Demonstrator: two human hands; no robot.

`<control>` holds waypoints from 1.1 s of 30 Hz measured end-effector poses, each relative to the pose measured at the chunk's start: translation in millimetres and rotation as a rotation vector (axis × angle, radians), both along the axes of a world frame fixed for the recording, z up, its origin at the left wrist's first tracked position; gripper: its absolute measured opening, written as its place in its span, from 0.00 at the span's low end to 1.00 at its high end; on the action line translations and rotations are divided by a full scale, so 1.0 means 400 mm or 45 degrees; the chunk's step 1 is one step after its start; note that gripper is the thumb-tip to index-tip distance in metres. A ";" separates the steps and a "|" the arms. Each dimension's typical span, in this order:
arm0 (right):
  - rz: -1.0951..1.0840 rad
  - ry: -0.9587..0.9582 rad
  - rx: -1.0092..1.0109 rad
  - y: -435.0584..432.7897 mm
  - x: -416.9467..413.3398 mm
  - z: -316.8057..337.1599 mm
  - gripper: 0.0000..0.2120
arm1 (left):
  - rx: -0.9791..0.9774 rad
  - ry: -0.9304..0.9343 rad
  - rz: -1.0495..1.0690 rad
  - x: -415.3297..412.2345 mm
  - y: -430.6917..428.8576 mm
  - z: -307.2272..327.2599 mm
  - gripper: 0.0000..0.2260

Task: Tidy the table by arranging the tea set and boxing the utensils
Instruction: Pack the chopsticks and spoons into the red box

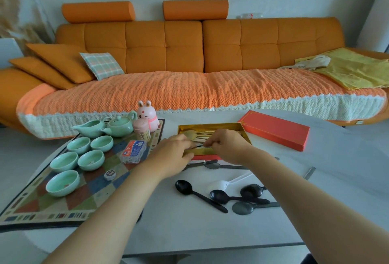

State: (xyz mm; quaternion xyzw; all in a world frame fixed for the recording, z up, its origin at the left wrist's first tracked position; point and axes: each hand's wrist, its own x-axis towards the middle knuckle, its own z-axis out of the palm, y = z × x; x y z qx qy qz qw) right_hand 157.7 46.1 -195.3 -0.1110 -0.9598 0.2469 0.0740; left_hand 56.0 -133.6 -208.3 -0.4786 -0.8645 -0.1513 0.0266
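While both hands worked at the box, the orange sofa (189, 53) filled the background, knit throw (189, 95) over its seat, yellow cloth (353, 70) at its right end. White table (189, 228) ran in front of it. Patchwork mat (52, 200) covered the table's left part.

Gold-lined box (210, 126) sat open mid-table, gold utensils (195, 134) lying inside it. Red lid (273, 130) lay flat just right of the box, apart from it.

Left hand (174, 156) was over the box's near-left corner, fingers curled down onto the rim; whether it gripped anything, couldn't tell. Right hand (227, 144) was over the box's near side, fingertips pinched together on something thin inside the box; couldn't make out what.

Tea set was on the mat: celadon teapot (120, 125) and pitcher (90, 129) at the far edge, five celadon cups (63, 182) grouped nearer, all upright. Pink rabbit figure (147, 116) stood behind a toothpick holder (142, 130), beside the teapot. Clear plastic pack with red-blue label (133, 151) lay right of the cups. Small tape roll (109, 174) lay near it.

Black spoons (219, 196) were loose on the table, near side of the box, some overlapping. One white plastic spoon (223, 183) lay among them. More dark cutlery (216, 165) sat just below the box, partly hidden by the hands.
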 end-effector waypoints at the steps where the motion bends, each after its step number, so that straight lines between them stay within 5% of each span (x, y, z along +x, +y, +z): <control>1: 0.027 -0.024 0.022 -0.002 0.000 0.001 0.17 | -0.002 0.000 -0.003 -0.002 -0.002 0.000 0.17; 10: 0.141 0.229 0.231 0.003 0.044 0.041 0.10 | 0.182 0.222 -0.105 0.037 0.004 0.021 0.14; 15: 0.155 -0.095 0.378 0.002 0.093 0.052 0.09 | 0.272 0.133 -0.242 0.087 0.030 0.029 0.05; 20: 0.103 -0.312 0.609 0.021 0.117 0.027 0.12 | 0.060 -0.032 -0.279 0.119 0.053 0.007 0.11; 25: 0.070 -0.287 0.560 0.031 0.127 0.001 0.08 | -0.079 -0.023 -0.290 0.123 0.066 -0.002 0.15; 33: 0.136 -0.040 0.446 0.035 0.133 0.027 0.08 | 0.128 -0.136 -0.243 0.106 0.068 0.012 0.11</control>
